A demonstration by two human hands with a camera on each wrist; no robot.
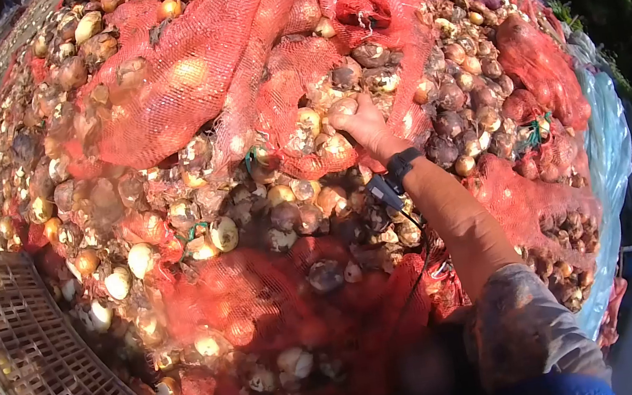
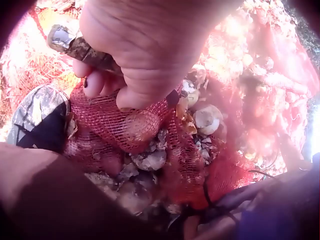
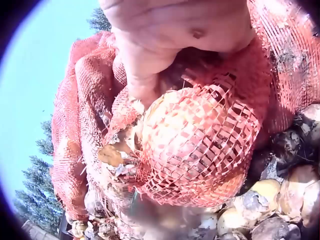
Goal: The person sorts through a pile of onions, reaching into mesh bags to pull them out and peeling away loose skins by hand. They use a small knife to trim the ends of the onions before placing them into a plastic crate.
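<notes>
In the left wrist view, my left hand [image 2: 142,50] curls its fingers round a worn brownish handle [image 2: 90,54] with a silvery end; what the handle belongs to is hidden. Red mesh [image 2: 125,120] with onions inside lies right under that hand. My right hand [image 1: 364,126] reaches forward to a red mesh bag [image 1: 325,165] of onions. Seen from the right wrist, the thumb and palm bend over the mesh, with the other fingertips hidden behind it. A pale onion [image 3: 182,132] bulges through the netting just below the palm.
Loose onions [image 1: 286,214] cover the heap around both hands. A large filled mesh bag [image 1: 178,95] lies at the upper left. A slatted plastic crate [image 1: 44,344] stands at the left, and blue plastic sheeting [image 1: 607,146] edges the heap at the right.
</notes>
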